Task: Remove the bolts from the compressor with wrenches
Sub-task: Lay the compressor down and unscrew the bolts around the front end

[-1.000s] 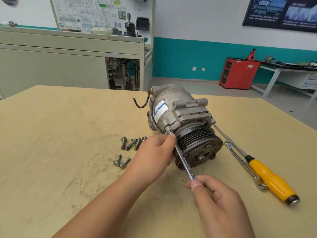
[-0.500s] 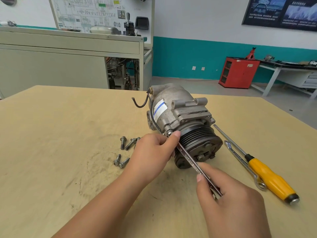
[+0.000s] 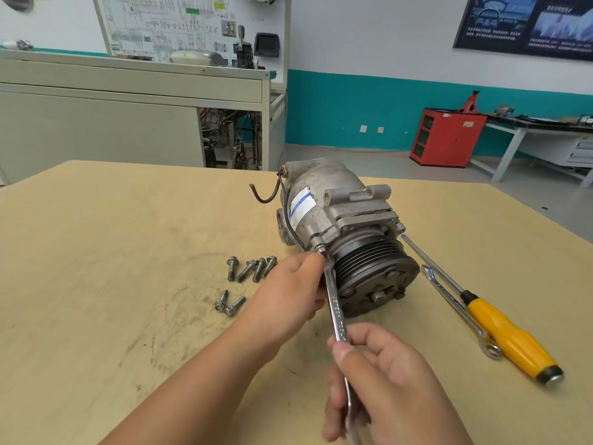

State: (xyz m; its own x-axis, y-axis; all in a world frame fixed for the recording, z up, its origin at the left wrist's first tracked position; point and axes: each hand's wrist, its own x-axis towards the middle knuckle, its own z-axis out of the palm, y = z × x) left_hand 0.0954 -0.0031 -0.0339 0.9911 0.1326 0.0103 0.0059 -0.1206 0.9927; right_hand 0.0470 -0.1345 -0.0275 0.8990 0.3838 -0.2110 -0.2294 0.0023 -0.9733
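Steel wrench (image 3: 335,309) seated on compressor (image 3: 337,220) bolt (image 3: 320,248), shank gripped by right hand (image 3: 391,390), head pinched by left hand (image 3: 288,293).

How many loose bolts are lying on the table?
6: four loose bolts in a row left of the compressor, two more nearer the camera. The left hand could hide others.

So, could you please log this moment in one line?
right hand: grips wrench | left hand: holds wrench head on compressor bolt | loose bolts: on table
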